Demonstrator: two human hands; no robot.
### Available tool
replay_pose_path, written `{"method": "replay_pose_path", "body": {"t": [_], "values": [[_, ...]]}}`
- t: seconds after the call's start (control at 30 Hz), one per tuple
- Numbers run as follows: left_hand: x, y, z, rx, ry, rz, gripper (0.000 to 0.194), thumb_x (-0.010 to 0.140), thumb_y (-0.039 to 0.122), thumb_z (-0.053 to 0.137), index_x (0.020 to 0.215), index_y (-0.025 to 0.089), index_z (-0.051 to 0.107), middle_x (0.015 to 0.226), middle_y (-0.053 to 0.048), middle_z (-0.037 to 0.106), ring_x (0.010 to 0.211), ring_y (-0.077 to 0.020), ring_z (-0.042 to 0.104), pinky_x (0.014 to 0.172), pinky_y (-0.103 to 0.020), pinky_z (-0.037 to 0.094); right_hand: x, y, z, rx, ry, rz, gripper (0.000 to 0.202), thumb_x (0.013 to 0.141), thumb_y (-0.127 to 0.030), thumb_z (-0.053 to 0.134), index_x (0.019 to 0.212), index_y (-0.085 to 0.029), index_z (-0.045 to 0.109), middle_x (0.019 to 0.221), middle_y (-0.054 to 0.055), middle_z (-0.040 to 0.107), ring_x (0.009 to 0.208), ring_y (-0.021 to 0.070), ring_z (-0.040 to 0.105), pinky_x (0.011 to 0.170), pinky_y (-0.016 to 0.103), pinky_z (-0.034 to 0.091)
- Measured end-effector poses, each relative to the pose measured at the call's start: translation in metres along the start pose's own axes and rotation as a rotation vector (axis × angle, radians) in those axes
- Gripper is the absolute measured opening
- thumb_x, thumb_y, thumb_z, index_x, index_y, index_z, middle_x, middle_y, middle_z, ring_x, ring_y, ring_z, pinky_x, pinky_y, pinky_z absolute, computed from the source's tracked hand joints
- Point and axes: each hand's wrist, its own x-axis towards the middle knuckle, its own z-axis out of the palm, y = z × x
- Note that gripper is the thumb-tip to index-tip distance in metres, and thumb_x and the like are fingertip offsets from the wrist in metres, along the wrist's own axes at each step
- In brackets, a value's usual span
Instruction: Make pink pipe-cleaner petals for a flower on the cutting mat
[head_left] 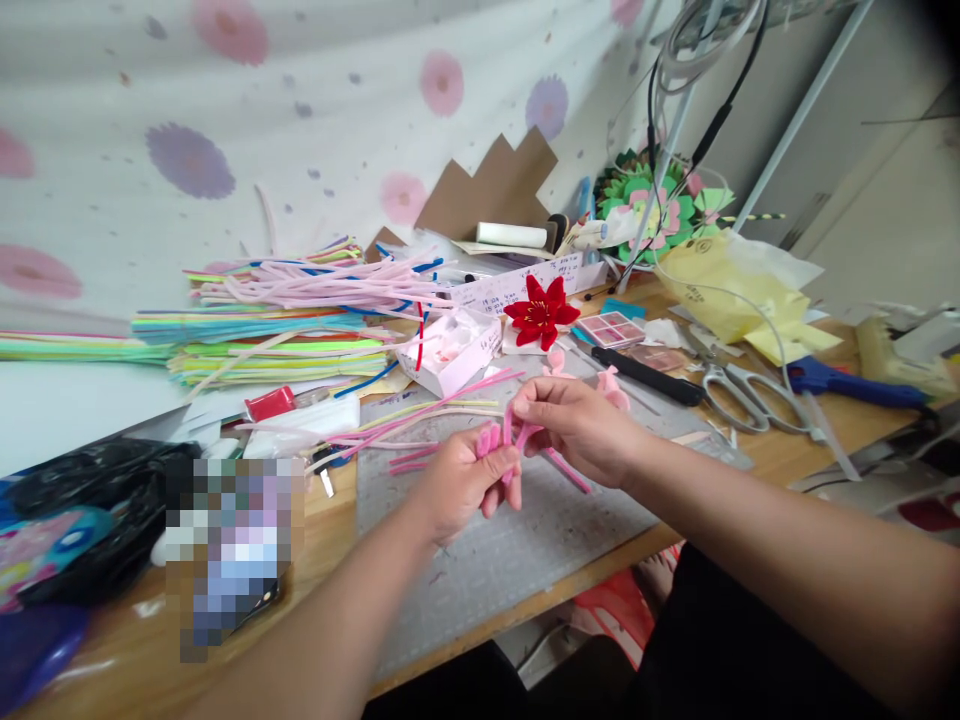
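Observation:
Several pink pipe cleaners (488,440), bent and bunched side by side, are gripped by my left hand (469,475) above the grey cutting mat (480,590). My right hand (574,425) pinches part of the same pink pipe cleaners between thumb and fingers, close to the left fingertips. Loose pink stems (409,460) lie on the mat left of the hands, and another pink end sticks out below the right hand. Behind that hand sit small light-pink fuzzy pieces (611,388). A red fuzzy flower (541,312) rests farther back.
Bundles of coloured pipe cleaners (285,350) lie back left, beside a small white box (450,360). To the right are a black-handled tool (645,375), silver scissors (739,395) and a blue-handled tool (855,383). A black plastic bag (112,500) sits at left.

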Motion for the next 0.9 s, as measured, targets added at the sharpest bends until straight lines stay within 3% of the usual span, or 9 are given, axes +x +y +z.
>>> {"method": "replay_pose_path", "body": {"t": [0.13, 0.23, 0.47, 0.67, 0.9], "values": [[-0.003, 0.002, 0.001, -0.006, -0.03, 0.014, 0.041, 0.078, 0.046, 0.057, 0.055, 0.012, 0.053, 0.045, -0.001, 0.058, 0.03, -0.0022, 0.035, 0.033, -0.017, 0.021, -0.006, 0.0, 0.003, 0.166, -0.074, -0.056, 0.014, 0.072, -0.025, 0.07, 0.065, -0.014, 0.063, 0.081, 0.003, 0.067, 0.069, 0.0101, 0.059, 0.07, 0.026, 0.046], [-0.005, 0.002, 0.001, -0.037, -0.077, 0.037, 0.044, 0.077, 0.049, 0.058, 0.054, 0.012, 0.053, 0.043, -0.001, 0.056, 0.029, -0.0025, 0.035, 0.032, -0.017, 0.023, -0.011, 0.002, 0.01, 0.24, -0.132, -0.094, 0.011, 0.075, -0.025, 0.068, 0.071, -0.015, 0.068, 0.083, 0.004, 0.069, 0.074, 0.0116, 0.061, 0.077, 0.028, 0.046], [-0.009, 0.0, 0.003, -0.038, -0.157, 0.086, 0.041, 0.08, 0.047, 0.056, 0.058, 0.012, 0.054, 0.045, 0.0, 0.057, 0.031, -0.0032, 0.037, 0.034, -0.017, 0.027, -0.013, 0.005, 0.02, 0.298, -0.059, -0.128, 0.015, 0.066, -0.023, 0.076, 0.078, -0.019, 0.067, 0.069, -0.001, 0.068, 0.065, 0.0118, 0.063, 0.065, 0.026, 0.047], [-0.011, 0.0, 0.002, -0.043, -0.207, 0.07, 0.045, 0.079, 0.05, 0.056, 0.054, 0.012, 0.056, 0.045, -0.002, 0.056, 0.031, -0.0038, 0.038, 0.032, -0.018, 0.025, -0.014, 0.001, 0.017, 0.235, -0.193, -0.046, 0.021, 0.069, -0.031, 0.074, 0.084, -0.016, 0.071, 0.084, 0.004, 0.068, 0.078, 0.0132, 0.062, 0.079, 0.03, 0.046], [-0.013, -0.002, 0.004, -0.062, -0.303, 0.063, 0.045, 0.079, 0.049, 0.057, 0.055, 0.012, 0.058, 0.046, -0.003, 0.057, 0.031, -0.0042, 0.039, 0.031, -0.018, 0.026, -0.015, -0.001, 0.014, 0.127, -0.289, -0.085, 0.019, 0.071, -0.037, 0.071, 0.077, -0.019, 0.07, 0.075, 0.002, 0.06, 0.074, 0.0143, 0.055, 0.071, 0.029, 0.045]]}}
